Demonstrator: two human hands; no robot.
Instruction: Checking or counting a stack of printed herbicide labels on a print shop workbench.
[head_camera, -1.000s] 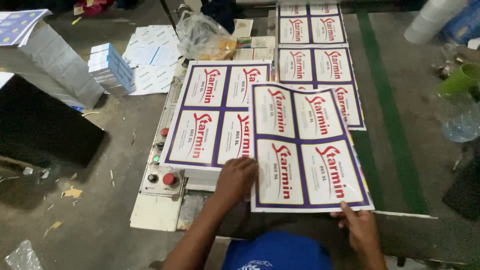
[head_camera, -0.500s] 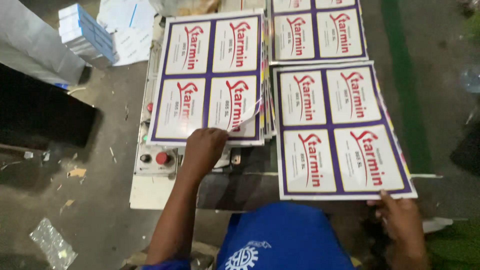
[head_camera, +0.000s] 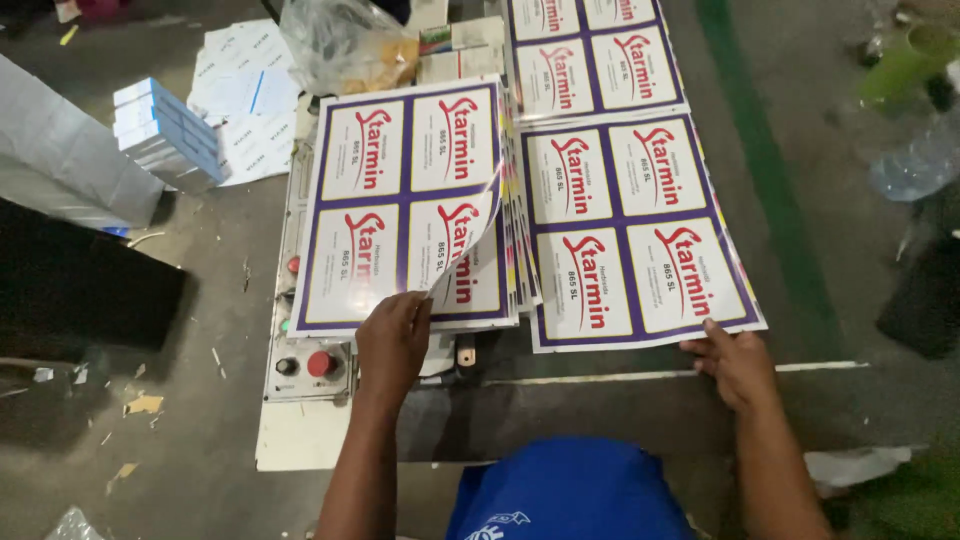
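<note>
In the lower centre of the frame the left hand (head_camera: 392, 340) rests on the near edge of a stack of printed label sheets (head_camera: 405, 215), its fingers curled together around the lifted lower right corner of the top sheet, which curls upward. The stack lies on a pale machine panel (head_camera: 300, 390) with a red button (head_camera: 320, 363). At lower right the right hand (head_camera: 738, 362) pinches the near edge of a separate label sheet (head_camera: 635, 235), fingers closed on it, lying just beside the stack. A third sheet (head_camera: 590, 55) sits at upper centre. Small boxes (head_camera: 165, 135) are stacked at upper left, a crumpled plastic bag (head_camera: 340, 40) near the top.
</note>
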